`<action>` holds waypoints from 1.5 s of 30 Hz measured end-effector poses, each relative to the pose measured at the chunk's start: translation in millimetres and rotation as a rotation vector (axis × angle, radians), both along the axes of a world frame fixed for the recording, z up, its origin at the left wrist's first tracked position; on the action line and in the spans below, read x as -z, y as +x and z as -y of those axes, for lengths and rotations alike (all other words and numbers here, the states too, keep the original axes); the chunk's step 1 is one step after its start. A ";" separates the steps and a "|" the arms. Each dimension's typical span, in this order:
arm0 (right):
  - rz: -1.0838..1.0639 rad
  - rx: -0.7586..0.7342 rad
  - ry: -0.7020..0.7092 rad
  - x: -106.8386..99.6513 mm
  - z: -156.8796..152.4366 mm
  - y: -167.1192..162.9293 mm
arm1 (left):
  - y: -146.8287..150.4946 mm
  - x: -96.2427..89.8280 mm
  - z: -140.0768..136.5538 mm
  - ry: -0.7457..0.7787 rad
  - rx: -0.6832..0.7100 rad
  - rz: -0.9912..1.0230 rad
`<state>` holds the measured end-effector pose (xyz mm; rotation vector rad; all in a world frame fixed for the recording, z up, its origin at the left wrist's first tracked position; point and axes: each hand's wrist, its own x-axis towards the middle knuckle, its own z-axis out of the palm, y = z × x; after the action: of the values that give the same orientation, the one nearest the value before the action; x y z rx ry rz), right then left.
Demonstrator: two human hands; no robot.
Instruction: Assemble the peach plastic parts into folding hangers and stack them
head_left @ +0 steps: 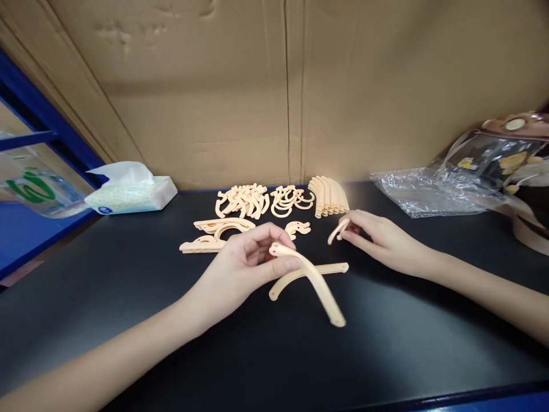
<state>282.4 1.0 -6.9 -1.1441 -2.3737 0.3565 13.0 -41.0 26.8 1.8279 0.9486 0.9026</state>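
Note:
My left hand (261,257) pinches a curved beige hanger arm (319,283) between thumb and fingers. Small holes show at the ends of this arm, which slopes down to the right. Beneath it, a second hanger arm (330,268) lies on the black table, crossing behind the first. On the right, my right hand (373,232) is closed on a small curved beige hanger hook (334,232), partly covered by the fingertips. Between the hands, a bit farther back, rests a flat beige piece with a curled outline (299,229).
Behind the hands lie a heap of hooks (244,200), several ring-like curved pieces (286,200) and a row of hanger arms (329,197). More beige parts (203,245) sit at left. A tissue pack (132,194), clear plastic bag (429,191) and cardboard wall (206,103) border the table (407,337).

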 end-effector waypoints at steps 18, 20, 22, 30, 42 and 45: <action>-0.409 -0.024 -0.469 -2.1 0.2 -4.1 | -0.7 4.1 1.5 0.049 -0.034 -0.310; -0.425 -0.025 -0.483 -1.7 0.1 -4.9 | -3.3 8.5 1.8 0.264 -0.016 -0.486; -0.435 -0.023 -0.490 -1.6 0.0 -5.5 | -5.4 14.5 1.4 0.440 0.020 -0.610; -0.555 -0.015 -0.620 -2.9 2.4 -10.3 | -4.4 34.6 -8.0 0.697 0.046 -0.668; -0.723 -0.014 -0.747 -2.1 6.2 -21.7 | 5.2 33.2 -10.6 0.602 0.140 -0.638; -0.724 -0.017 -0.758 -2.4 6.3 -22.4 | 5.7 33.1 -9.8 0.591 0.162 -0.642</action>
<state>260.0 -5.3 -4.5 -1.0244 -1.6138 1.4802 18.7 -31.2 -6.4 2.7584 0.9412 0.5184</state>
